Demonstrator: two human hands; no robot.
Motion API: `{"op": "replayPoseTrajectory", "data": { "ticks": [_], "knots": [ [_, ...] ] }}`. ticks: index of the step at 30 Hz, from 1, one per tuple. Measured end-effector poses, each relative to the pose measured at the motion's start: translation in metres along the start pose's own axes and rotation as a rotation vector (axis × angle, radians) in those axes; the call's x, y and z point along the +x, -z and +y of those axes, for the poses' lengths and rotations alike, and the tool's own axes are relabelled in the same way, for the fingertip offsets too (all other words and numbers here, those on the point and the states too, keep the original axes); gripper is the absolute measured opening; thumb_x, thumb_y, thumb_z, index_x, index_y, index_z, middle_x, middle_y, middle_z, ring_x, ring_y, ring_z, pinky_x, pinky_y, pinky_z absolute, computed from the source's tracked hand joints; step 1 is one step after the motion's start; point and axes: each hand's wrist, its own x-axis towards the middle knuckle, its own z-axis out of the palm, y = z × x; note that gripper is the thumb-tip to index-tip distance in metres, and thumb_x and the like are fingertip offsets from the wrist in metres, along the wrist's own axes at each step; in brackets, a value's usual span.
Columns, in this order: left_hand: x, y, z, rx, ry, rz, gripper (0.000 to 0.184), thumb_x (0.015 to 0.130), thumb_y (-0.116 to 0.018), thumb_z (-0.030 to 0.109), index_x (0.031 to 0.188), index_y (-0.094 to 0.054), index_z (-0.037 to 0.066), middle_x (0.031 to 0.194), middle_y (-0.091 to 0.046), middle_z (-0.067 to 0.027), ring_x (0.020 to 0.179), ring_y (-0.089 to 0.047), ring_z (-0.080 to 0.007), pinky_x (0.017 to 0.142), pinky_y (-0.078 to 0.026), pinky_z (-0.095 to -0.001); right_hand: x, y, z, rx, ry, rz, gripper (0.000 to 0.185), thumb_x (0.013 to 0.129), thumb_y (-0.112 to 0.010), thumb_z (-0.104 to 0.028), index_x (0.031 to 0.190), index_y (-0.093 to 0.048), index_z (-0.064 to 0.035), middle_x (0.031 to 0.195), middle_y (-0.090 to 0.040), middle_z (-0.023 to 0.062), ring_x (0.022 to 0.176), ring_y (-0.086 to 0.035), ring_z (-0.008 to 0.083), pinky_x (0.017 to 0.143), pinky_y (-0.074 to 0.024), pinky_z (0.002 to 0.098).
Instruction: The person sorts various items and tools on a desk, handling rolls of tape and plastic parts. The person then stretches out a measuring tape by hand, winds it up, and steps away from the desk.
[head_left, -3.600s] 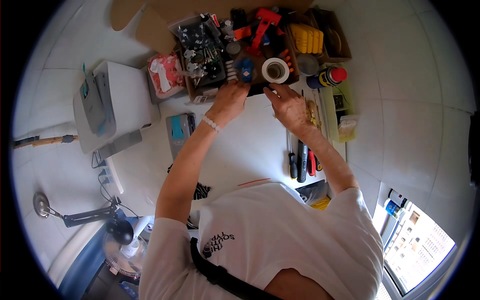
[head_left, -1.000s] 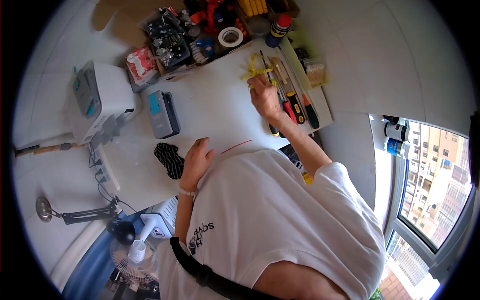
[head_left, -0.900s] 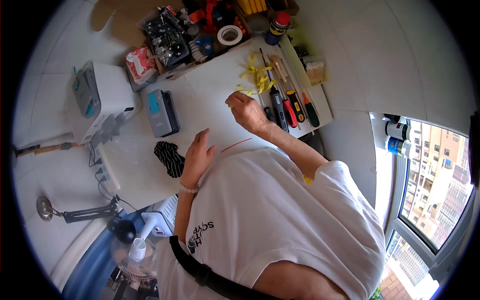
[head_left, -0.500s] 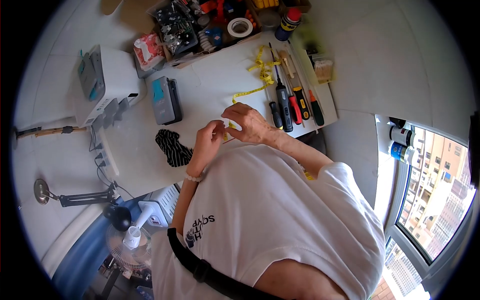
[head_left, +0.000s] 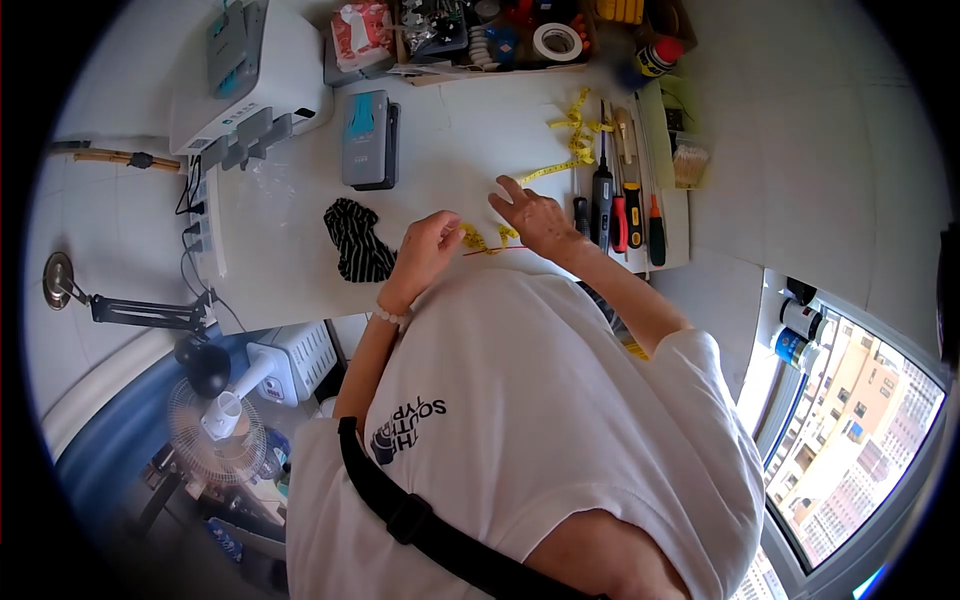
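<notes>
A yellow measuring tape (head_left: 556,170) runs from a tangled heap beside the tools down toward my hands, and a curled part of it lies between them. My left hand (head_left: 433,240) has its fingers pressed together at the end of this curled part. Above and right of it, my right hand (head_left: 528,212) is spread over the tape, with thumb and fingers apart. A thin red strip (head_left: 487,251) lies on the white table (head_left: 300,170) just below the curls. To the left of my left hand rests a black striped cloth (head_left: 358,240).
Grey cases (head_left: 369,140) lie at the back left near a white printer-like box (head_left: 250,80). Screwdrivers and a grey tool (head_left: 601,205) line the right side by a green tray (head_left: 665,135). A cardboard box (head_left: 440,75) of parts, with a tape roll (head_left: 557,42), stands at the back.
The tape end has come from the heap to the front with my right hand. My left hand has met it there, and my right hand has since opened and moved away. The view has shifted.
</notes>
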Motion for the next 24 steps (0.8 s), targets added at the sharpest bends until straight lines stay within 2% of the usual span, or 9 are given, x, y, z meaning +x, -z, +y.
{"op": "replayPoseTrajectory", "data": {
  "ticks": [2, 4, 7, 11, 13, 17, 19, 20, 24],
  "knots": [
    [-0.002, 0.006, 0.000, -0.002, 0.004, 0.033, 0.019, 0.085, -0.060, 0.007, 0.102, -0.059, -0.002, 0.091, -0.066, -0.0111, 0.079, -0.062, -0.0157, 0.068, -0.050, -0.0267, 0.004, -0.018, -0.006, -0.016, -0.031, -0.140, 0.024, 0.071, -0.060, 0.002, 0.094, -0.056, -0.0040, 0.115, -0.046, 0.0152, 0.086, -0.063, 0.0278, 0.068, -0.0550, 0.0398],
    [-0.008, 0.010, -0.002, -0.039, 0.023, 0.081, 0.020, 0.083, -0.062, 0.007, 0.099, -0.058, -0.005, 0.090, -0.065, -0.0173, 0.080, -0.065, -0.0263, 0.071, -0.052, -0.0319, 0.009, -0.033, -0.004, -0.026, -0.027, -0.188, 0.020, 0.070, -0.060, 0.002, 0.089, -0.058, -0.0039, 0.112, -0.048, 0.0146, 0.085, -0.063, 0.0279, 0.067, -0.0548, 0.0406],
    [-0.016, 0.017, -0.012, -0.035, 0.047, 0.078, 0.023, 0.082, -0.063, 0.008, 0.102, -0.057, -0.004, 0.093, -0.064, -0.0178, 0.081, -0.064, -0.0266, 0.071, -0.051, -0.0322, 0.016, -0.035, 0.004, -0.041, 0.016, -0.154, 0.009, 0.073, -0.059, -0.001, 0.081, -0.060, -0.0041, 0.103, -0.053, 0.0145, 0.081, -0.063, 0.0301, 0.066, -0.0540, 0.0420],
    [-0.021, 0.022, -0.011, -0.073, 0.031, 0.071, 0.031, 0.081, -0.063, 0.009, 0.108, -0.054, -0.003, 0.101, -0.063, -0.0172, 0.089, -0.063, -0.0265, 0.076, -0.050, -0.0317, 0.028, 0.012, 0.001, 0.116, -0.150, 0.019, 0.007, 0.078, -0.057, -0.008, 0.081, -0.062, -0.0041, 0.083, -0.061, 0.0134, 0.076, -0.062, 0.0323, 0.066, -0.0511, 0.0421],
    [-0.021, 0.026, 0.017, -0.053, -0.129, 0.118, 0.041, 0.083, -0.063, 0.008, 0.121, -0.049, 0.002, 0.108, -0.061, -0.0110, 0.100, -0.059, -0.0215, 0.083, -0.047, -0.0323, 0.032, 0.054, -0.014, 0.251, -0.102, 0.121, 0.009, 0.075, -0.057, -0.001, 0.082, -0.062, -0.0026, 0.082, -0.062, 0.0120, 0.075, -0.061, 0.0318, 0.066, -0.0494, 0.0397],
    [-0.010, 0.029, 0.066, -0.121, -0.329, 0.116, 0.048, 0.082, -0.065, 0.009, 0.125, -0.045, 0.001, 0.109, -0.061, -0.0101, 0.106, -0.055, -0.0224, 0.088, -0.045, -0.0348, 0.033, 0.114, -0.055, 0.291, 0.018, 0.246, 0.009, 0.074, -0.059, 0.000, 0.082, -0.062, -0.0015, 0.081, -0.062, 0.0113, 0.073, -0.060, 0.0305, 0.063, -0.0486, 0.0384],
    [-0.009, 0.034, 0.089, -0.360, -0.299, 0.005, 0.046, 0.083, -0.065, 0.010, 0.123, -0.046, -0.001, 0.105, -0.061, -0.0105, 0.100, -0.057, -0.0202, 0.083, -0.046, -0.0337, 0.032, 0.127, -0.066, 0.209, 0.074, 0.391, 0.013, 0.072, -0.060, 0.003, 0.084, -0.061, -0.0009, 0.079, -0.061, 0.0109, 0.072, -0.060, 0.0291, 0.063, -0.0492, 0.0359],
    [-0.007, 0.035, 0.091, -0.385, -0.266, -0.011, 0.030, 0.087, -0.060, 0.010, 0.113, -0.053, -0.002, 0.096, -0.063, -0.0093, 0.091, -0.059, -0.0165, 0.078, -0.047, -0.0298, 0.032, 0.131, -0.064, 0.302, 0.080, 0.465, 0.014, 0.072, -0.060, 0.004, 0.085, -0.061, -0.0005, 0.079, -0.061, 0.0110, 0.072, -0.060, 0.0281, 0.063, -0.0494, 0.0339],
    [-0.010, 0.050, 0.087, -0.495, -0.098, -0.093, 0.017, 0.093, -0.050, 0.009, 0.093, -0.061, -0.004, 0.083, -0.064, -0.0056, 0.077, -0.059, -0.0112, 0.073, -0.048, -0.0244, 0.024, 0.153, -0.054, 0.342, -0.028, 0.652, 0.013, 0.075, -0.060, 0.004, 0.087, -0.062, -0.0012, 0.084, -0.063, 0.0118, 0.076, -0.063, 0.0286, 0.065, -0.0514, 0.0336]
  ]
}}
